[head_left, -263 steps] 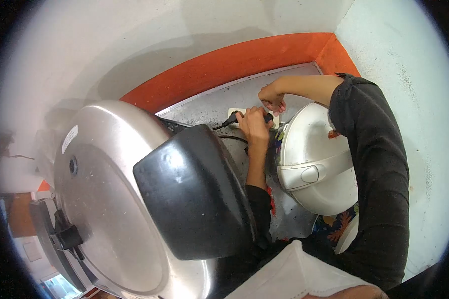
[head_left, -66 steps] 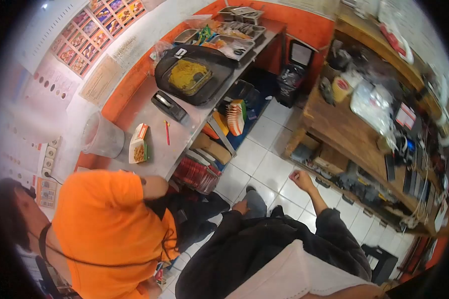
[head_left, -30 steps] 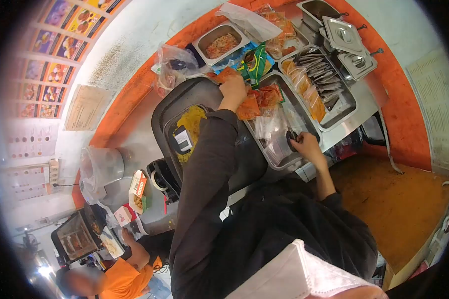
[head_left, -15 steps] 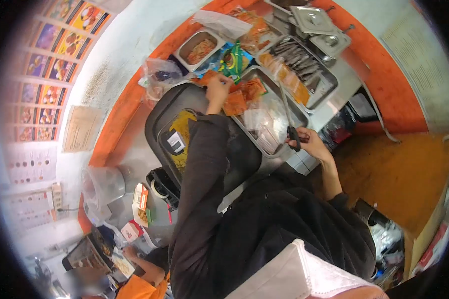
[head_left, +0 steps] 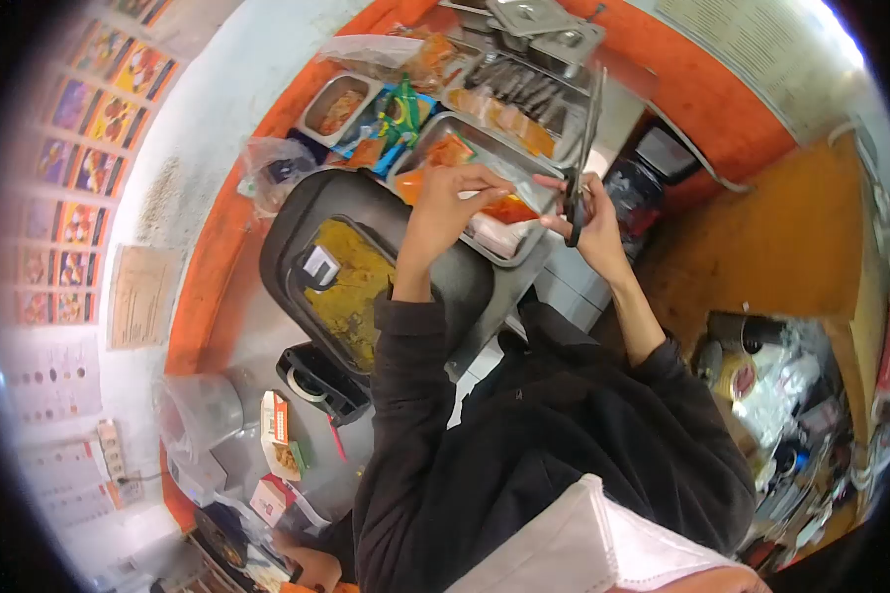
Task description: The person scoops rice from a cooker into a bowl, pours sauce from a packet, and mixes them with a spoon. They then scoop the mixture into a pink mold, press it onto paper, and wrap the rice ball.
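My left hand (head_left: 455, 210) is closed over the metal tray (head_left: 509, 259), its fingertips pinched together at an orange-red packet (head_left: 512, 209). In my right hand (head_left: 595, 229) are black-handled scissors (head_left: 576, 198), their blades pointing up and away from me. Both hands are close together but apart. More orange packets (head_left: 449, 150) and pale clear packaging (head_left: 494, 237) lie in the tray. Beside it, a black case-like container (head_left: 287, 212) holds a tray with a yellow-brown surface (head_left: 351, 272).
Behind are a small metal pan of shredded food (head_left: 341, 111), a green-and-blue packet (head_left: 400, 117), and a tray of dark strips (head_left: 519, 87). A tape dispenser (head_left: 316, 383) and an open food box (head_left: 279, 435) stand left. Another person's arm (head_left: 316, 568) shows at bottom left.
My left hand has moved from the packets at the back toward my right hand, now with an orange-red packet. The scissors have risen and point more upright. The camera view has shifted.
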`<state>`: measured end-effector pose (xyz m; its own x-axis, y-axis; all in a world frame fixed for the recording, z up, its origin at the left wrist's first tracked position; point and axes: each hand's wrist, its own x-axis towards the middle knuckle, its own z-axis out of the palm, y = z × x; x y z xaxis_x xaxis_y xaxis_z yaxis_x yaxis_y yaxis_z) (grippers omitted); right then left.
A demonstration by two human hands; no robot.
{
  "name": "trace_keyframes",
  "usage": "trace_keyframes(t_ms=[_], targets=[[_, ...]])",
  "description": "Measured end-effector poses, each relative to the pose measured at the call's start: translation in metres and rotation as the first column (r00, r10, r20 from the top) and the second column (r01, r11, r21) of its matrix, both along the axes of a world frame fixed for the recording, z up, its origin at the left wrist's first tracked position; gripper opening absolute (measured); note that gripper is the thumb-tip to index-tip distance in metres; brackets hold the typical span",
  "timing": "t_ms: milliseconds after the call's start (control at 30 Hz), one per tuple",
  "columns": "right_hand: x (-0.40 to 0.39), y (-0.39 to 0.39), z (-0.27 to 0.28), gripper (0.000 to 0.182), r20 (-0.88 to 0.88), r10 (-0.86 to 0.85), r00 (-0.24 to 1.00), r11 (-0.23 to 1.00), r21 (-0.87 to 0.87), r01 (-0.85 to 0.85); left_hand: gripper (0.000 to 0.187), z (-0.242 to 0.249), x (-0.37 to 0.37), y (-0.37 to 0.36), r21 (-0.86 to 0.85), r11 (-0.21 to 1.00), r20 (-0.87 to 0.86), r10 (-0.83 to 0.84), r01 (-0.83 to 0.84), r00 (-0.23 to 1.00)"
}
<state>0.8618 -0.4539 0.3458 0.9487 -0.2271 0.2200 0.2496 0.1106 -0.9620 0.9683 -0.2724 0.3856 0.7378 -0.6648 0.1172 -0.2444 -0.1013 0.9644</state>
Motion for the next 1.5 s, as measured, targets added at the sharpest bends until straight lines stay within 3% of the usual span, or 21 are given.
trace_keyframes(t_ms=[33, 100, 167, 233, 267, 300, 367, 433, 500, 633, 700, 733, 767, 833, 867, 967, 1100, 1233, 1333, 1400, 1500], targets=[[-0.008, -0.005, 0.005, 0.043, -0.036, -0.066, 0.997, 0.985, -0.159, 0.060, 0.008, -0.003, -0.014, -0.016, -0.011, 0.998, -0.027, -0.054, 0.054, 0.998], [-0.017, -0.013, -0.002, 0.040, -0.054, -0.081, 0.995, 0.991, -0.110, 0.074, 0.006, -0.002, -0.024, -0.034, 0.158, 0.986, 0.428, -0.108, 0.043, 0.897], [-0.030, -0.019, -0.006, 0.039, -0.078, -0.133, 0.988, 0.984, -0.128, 0.123, 0.011, -0.003, -0.031, -0.047, 0.222, 0.975, 0.407, -0.113, 0.022, 0.907], [-0.040, -0.024, -0.005, 0.038, -0.094, -0.179, 0.979, 0.976, -0.139, 0.165, 0.026, -0.024, -0.031, -0.065, -0.106, 0.990, 0.209, -0.072, 0.096, 0.975], [-0.044, -0.025, -0.004, 0.037, -0.077, -0.244, 0.967, 0.969, -0.057, 0.240, 0.039, -0.035, -0.037, -0.070, -0.110, 0.994, 0.063, 0.002, 0.005, 0.998], [-0.047, -0.027, -0.004, 0.036, -0.064, -0.307, 0.950, 0.951, 0.029, 0.309, 0.039, -0.049, -0.042, -0.078, -0.108, 0.994, 0.067, -0.004, 0.011, 0.998], [-0.046, -0.035, -0.007, 0.032, -0.019, -0.389, 0.921, 0.918, 0.082, 0.389, 0.041, -0.077, -0.049, -0.097, -0.504, 0.864, -0.406, -0.223, -0.013, 0.886], [-0.043, -0.047, -0.011, 0.028, -0.105, -0.500, 0.860, 0.853, 0.113, 0.510, 0.035, -0.099, -0.056, -0.121, -0.467, 0.880, -0.475, -0.165, -0.089, 0.865], [-0.044, -0.073, -0.020, 0.027, -0.138, -0.486, 0.863, 0.865, 0.062, 0.497, 0.032, -0.110, -0.051, -0.152, -0.516, 0.846, -0.662, -0.291, -0.137, 0.690], [-0.057, -0.128, -0.036, 0.030, -0.011, -0.527, 0.850, 0.850, 0.012, 0.527, 0.029, -0.100, -0.027, -0.204, -0.355, 0.932, -0.668, -0.194, -0.079, 0.718], [-0.078, -0.158, -0.045, 0.032, -0.273, -0.394, 0.878, 0.919, -0.137, 0.370, 0.030, -0.093, -0.012, -0.225, -0.393, 0.918, -0.671, -0.246, -0.054, 0.700], [-0.087, -0.167, -0.046, 0.036, -0.380, -0.367, 0.849, 0.927, -0.230, 0.298, 0.031, -0.087, -0.007, -0.234, -0.311, 0.950, -0.646, -0.195, -0.020, 0.738], [-0.093, -0.172, -0.051, 0.036, -0.385, -0.379, 0.841, 0.923, -0.228, 0.311, 0.031, -0.084, -0.004, -0.244, -0.225, 0.974, -0.612, -0.150, 0.010, 0.777], [-0.098, -0.180, -0.060, 0.045, -0.499, -0.310, 0.810, 0.951, -0.151, 0.271, 0.032, -0.085, 0.001, -0.266, -0.307, 0.952, -0.697, -0.228, 0.004, 0.680], [-0.098, -0.183, -0.064, 0.050, -0.428, -0.382, 0.819, 0.911, -0.325, 0.255, 0.031, -0.086, 0.002, -0.274, -0.284, 0.959, -0.688, -0.215, 0.015, 0.693], [-0.089, -0.191, -0.053, 0.052, -0.572, -0.345, 0.744, 0.917, -0.374, 0.139, 0.030, -0.097, 0.006, -0.293, -0.227, 0.972, -0.675, -0.203, 0.062, 0.709], [-0.078, -0.201, -0.066, 0.053, -0.552, -0.398, 0.733, 0.907, -0.360, 0.221, 0.027, -0.092, 0.005, -0.306, -0.097, 0.976, -0.555, -0.217, 0.196, 0.803], [-0.072, -0.206, -0.071, 0.050, -0.565, -0.397, 0.723, 0.909, -0.348, 0.228, 0.026, -0.098, 0.009, -0.313, -0.109, 0.978, -0.607, -0.207, 0.178, 0.767], [-0.070, -0.207, -0.068, 0.048, -0.590, -0.394, 0.704, 0.917, -0.298, 0.264, 0.025, -0.097, 0.012, -0.318, -0.052, 0.982, -0.537, -0.182, 0.183, 0.824], [-0.070, -0.212, -0.074, 0.046, -0.718, -0.324, 0.616, 0.946, -0.234, 0.224, 0.025, -0.097, 0.014, -0.321, -0.032, 0.985, -0.571, -0.157, 0.169, 0.806], [-0.067, -0.214, -0.082, 0.043, -0.672, -0.362, 0.646, 0.932, -0.241, 0.271, 0.025, -0.099, 0.020, -0.327, -0.009, 0.975, -0.493, -0.199, 0.224, 0.847]])
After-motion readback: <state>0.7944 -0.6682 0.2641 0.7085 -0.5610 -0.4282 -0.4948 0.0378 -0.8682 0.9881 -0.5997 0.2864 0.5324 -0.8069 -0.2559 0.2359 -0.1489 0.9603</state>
